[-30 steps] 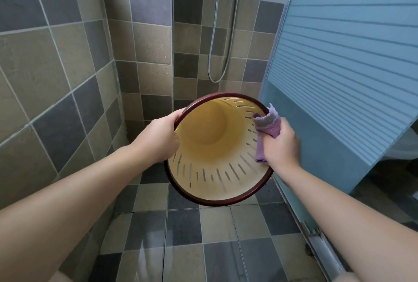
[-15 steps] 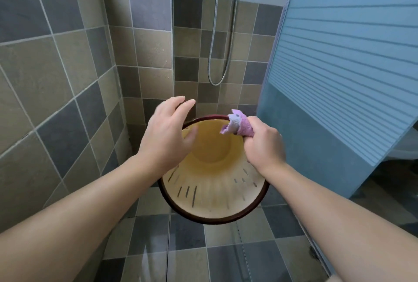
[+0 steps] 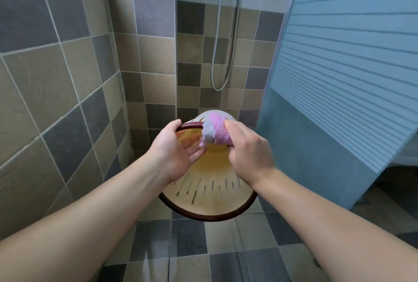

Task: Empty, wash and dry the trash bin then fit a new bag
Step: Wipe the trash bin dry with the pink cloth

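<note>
The trash bin (image 3: 210, 200) is cream plastic with slotted sides and a dark red rim. It hangs above the floor, its mouth tilted up toward me, and nothing shows inside it. My left hand (image 3: 174, 152) holds the far left of the rim, thumb over the edge and fingers stretched inside. My right hand (image 3: 248, 152) grips a bunched pink and white cloth (image 3: 217, 132) that lies over the bin's far wall and rim.
Tiled walls (image 3: 56, 78) close in on the left and ahead. A blue striped shower door (image 3: 339, 78) stands close on the right. A metal shower hose (image 3: 217, 55) hangs behind the glass. The tiled floor (image 3: 203, 247) looks wet.
The bin has tipped lower, its mouth now facing up. My right hand moved the cloth from the right inner wall to the far rim. My left hand let go, then took the far rim.
</note>
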